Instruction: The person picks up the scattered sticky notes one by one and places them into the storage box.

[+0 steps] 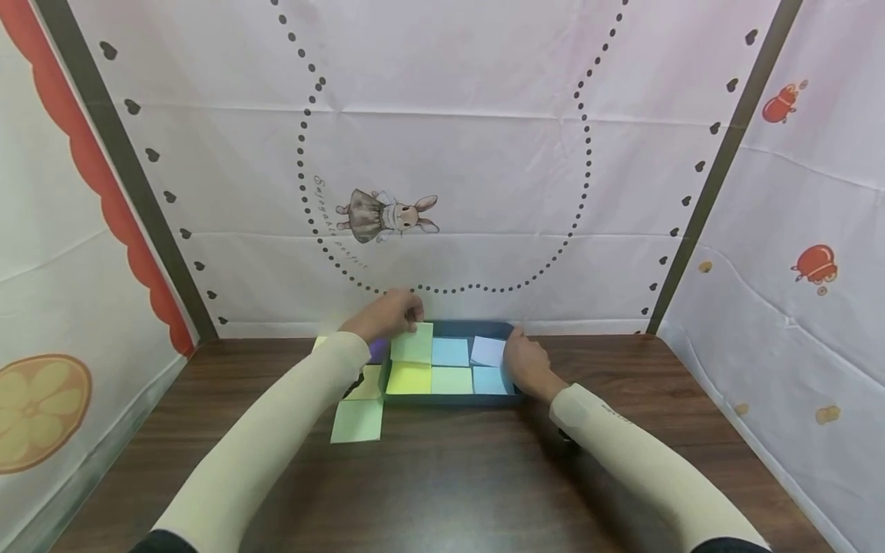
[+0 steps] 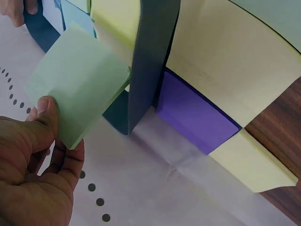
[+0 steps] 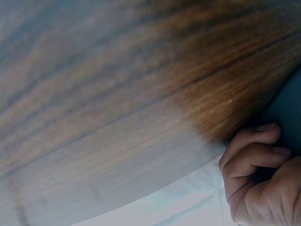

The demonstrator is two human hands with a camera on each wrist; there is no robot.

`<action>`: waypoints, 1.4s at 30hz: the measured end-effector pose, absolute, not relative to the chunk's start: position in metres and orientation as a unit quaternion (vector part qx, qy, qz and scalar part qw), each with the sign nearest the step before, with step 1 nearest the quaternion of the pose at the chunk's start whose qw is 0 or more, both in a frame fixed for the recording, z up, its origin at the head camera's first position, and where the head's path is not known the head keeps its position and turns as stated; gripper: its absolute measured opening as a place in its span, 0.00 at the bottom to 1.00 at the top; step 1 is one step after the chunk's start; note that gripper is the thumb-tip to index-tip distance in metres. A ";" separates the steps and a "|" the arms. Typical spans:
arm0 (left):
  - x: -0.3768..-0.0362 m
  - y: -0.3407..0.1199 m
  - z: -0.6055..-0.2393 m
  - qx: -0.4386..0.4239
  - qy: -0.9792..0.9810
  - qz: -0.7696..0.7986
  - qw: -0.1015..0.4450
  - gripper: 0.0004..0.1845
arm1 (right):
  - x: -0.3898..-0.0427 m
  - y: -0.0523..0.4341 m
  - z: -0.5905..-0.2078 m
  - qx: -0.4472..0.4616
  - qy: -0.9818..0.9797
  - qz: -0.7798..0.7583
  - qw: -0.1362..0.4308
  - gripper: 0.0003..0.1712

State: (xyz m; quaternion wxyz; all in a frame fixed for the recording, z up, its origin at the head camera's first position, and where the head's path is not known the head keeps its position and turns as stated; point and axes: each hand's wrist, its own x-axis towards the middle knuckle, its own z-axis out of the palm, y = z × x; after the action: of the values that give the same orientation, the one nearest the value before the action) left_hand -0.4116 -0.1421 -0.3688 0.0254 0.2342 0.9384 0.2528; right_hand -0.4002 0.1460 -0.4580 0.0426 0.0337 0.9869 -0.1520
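Observation:
My left hand (image 1: 390,313) pinches the edge of a light green sticky note pad (image 2: 80,80) between thumb and fingers, holding it tilted at the back left corner of a dark blue tray (image 1: 452,400). At the tray's right end, my right hand (image 1: 527,362) grips the side wall with curled fingers (image 3: 254,157). Inside the tray lie a yellow pad (image 1: 409,379), another light green pad (image 1: 452,380), two blue pads (image 1: 450,352) and a pale lavender pad (image 1: 488,352).
Left of the tray, a purple pad (image 2: 195,113), pale yellow pads (image 2: 254,160) and a light green pad (image 1: 357,422) lie on the brown wooden table (image 1: 442,476). A printed white cloth (image 1: 456,169) hangs right behind the tray.

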 end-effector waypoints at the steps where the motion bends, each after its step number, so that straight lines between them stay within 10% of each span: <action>1: -0.412 -0.142 -0.370 0.234 0.938 0.252 0.027 0.07 | -0.400 0.146 -0.458 0.034 0.987 -0.151 0.042 0.21; 10: -0.478 -0.164 -0.426 0.251 0.934 0.254 0.020 0.10 | -0.400 0.145 -0.461 0.037 0.985 -0.164 0.037 0.20; 42: -0.464 -0.136 -0.424 0.178 0.960 0.216 0.027 0.10 | -0.400 0.148 -0.464 0.014 0.990 -0.137 0.013 0.23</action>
State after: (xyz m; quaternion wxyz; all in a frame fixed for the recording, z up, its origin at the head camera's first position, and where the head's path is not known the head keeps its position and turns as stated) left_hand -0.4644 -0.1362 -0.4236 0.0275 0.1776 0.9597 0.2160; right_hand -0.4002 0.1483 -0.4643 0.0133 0.0136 0.9903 -0.1373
